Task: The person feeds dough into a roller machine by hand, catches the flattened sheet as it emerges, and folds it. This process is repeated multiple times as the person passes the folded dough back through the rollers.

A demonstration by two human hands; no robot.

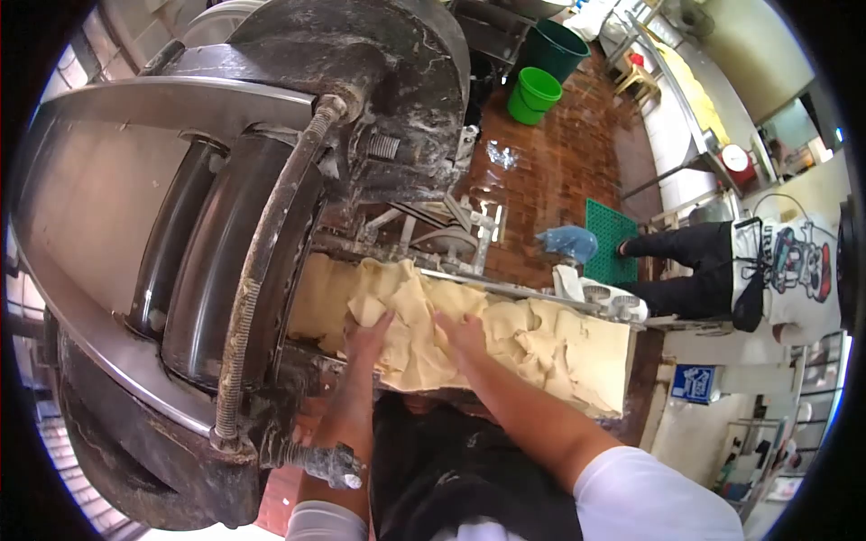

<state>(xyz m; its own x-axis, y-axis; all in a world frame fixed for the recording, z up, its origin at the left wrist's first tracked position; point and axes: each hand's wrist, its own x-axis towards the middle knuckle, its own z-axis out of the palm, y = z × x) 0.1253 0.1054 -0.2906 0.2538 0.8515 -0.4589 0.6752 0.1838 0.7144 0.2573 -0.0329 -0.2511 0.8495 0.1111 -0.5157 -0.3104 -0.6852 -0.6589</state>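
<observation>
A long, crumpled slab of pale dough [550, 347] lies on a narrow tray beside a large roller machine [207, 261]. My left hand [365, 338] grips a fold of the dough near the rollers, fingers partly hidden by it. To its right, my right hand [462, 334] is on the same dough, its fingertips pressed into a fold. The dough between my hands is bunched up in layers. Toward the rollers it runs flatter, and its far right end has a straight edge.
Beyond the tray are a green bucket [534, 96], a dark green bin [555, 50] and a green mat [612, 242] on the tiled floor. Another person [704, 266] stands at the right. A long table with a scale [735, 160] is at the upper right.
</observation>
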